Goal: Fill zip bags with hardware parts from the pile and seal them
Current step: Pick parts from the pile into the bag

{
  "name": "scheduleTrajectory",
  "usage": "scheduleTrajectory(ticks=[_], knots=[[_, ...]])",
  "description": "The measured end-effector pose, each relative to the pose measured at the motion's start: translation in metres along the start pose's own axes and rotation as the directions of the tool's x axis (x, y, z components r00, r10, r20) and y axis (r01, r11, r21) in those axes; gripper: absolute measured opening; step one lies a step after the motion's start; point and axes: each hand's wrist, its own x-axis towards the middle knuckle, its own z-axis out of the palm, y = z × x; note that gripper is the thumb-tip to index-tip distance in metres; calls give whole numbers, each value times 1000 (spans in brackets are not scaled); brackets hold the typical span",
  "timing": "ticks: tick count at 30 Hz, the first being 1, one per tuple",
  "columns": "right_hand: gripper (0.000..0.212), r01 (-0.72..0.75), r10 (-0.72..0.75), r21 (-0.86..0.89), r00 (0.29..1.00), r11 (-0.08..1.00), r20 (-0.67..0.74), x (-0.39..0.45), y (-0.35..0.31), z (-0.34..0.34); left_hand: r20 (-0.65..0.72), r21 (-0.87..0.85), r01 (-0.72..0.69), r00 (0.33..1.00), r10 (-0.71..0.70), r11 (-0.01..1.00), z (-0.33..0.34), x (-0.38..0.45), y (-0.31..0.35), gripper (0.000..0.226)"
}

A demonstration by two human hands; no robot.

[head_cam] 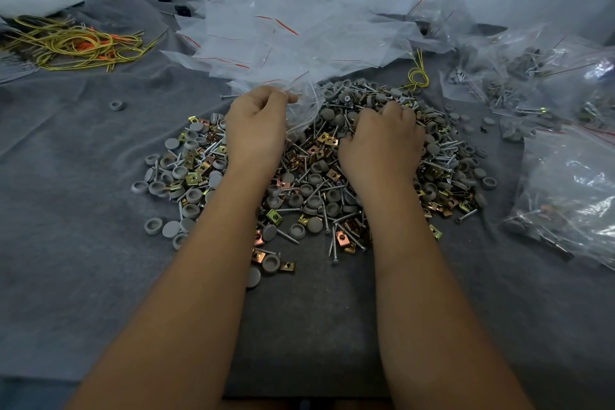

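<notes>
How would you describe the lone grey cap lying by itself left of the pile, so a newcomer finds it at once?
Start at the big pile of hardware parts on the grey cloth, then look to its upper left, below the tangle of yellow cords. The lone grey cap lies there on bare cloth, hollow side up. Unlike the other caps, it touches nothing.

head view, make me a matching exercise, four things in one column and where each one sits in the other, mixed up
Things:
1. yellow and orange cords
2. empty zip bags
3. filled bags
4. lone grey cap

Places:
A. far centre, behind the pile of hardware parts
B. far left on the grey cloth
C. right edge of the view
D. alone on the cloth, left of the pile

Pairs: 1-B, 2-A, 3-C, 4-D

Both hands are at the pile: the left hand pinches a clear bag, the right hand digs into the parts.
</notes>
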Motion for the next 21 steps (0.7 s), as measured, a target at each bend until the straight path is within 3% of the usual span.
scheduleTrajectory(ticks=[7,11,16,21], knots=[[19,25,-25,22,1000,999,-19,1,0,2,0,15,-7,1000,7,1000,1,1,-2,26],[11,59,-38,234,995,970,-92,2,-1,-1,2,13,1,1000,-1,1000,2,1,-2,25],[4,-106,143,701,990,705,7,2,-6,-7,4,9,2,1000,-3,1000,2,1,-2,25],[12,-121,194,887,980,445,36,4,-6,-10,15,16,6,1000,-6,1000,2,1,-2,25]])
